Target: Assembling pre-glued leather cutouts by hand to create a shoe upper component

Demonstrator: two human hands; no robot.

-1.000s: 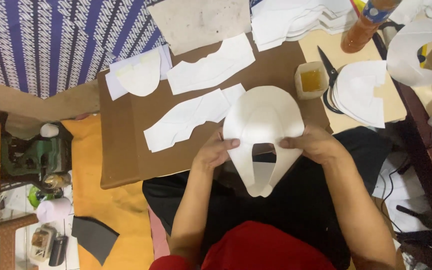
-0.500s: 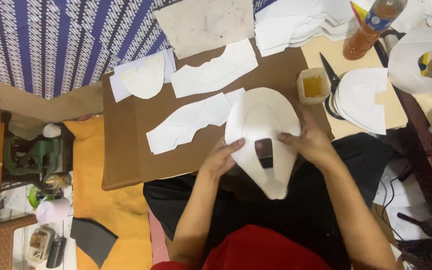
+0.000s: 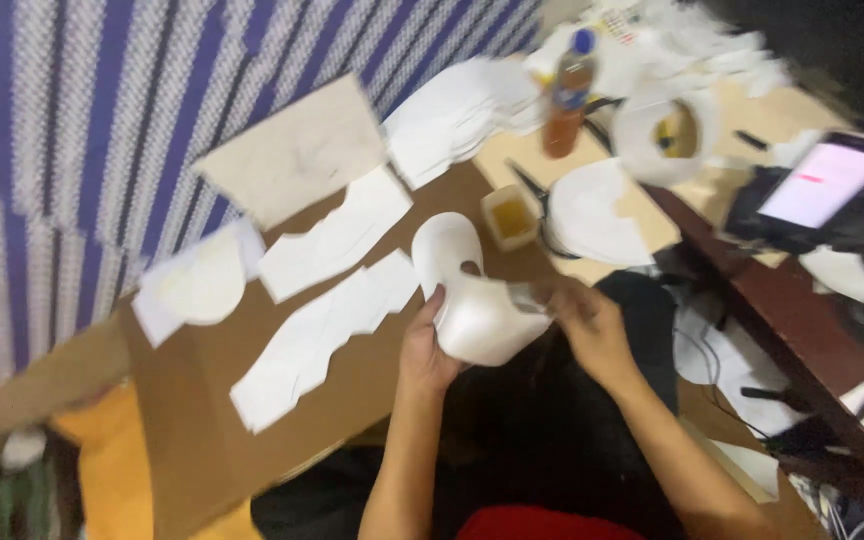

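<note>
Left hand grips curved white cutout piece from below, thumb on edge; right hand pinches its right edge. Piece held between hands, above lap. Small glue cup just beyond right hand. Risk: sheet creasing under tight pinch, elbow knocking cup.
</note>
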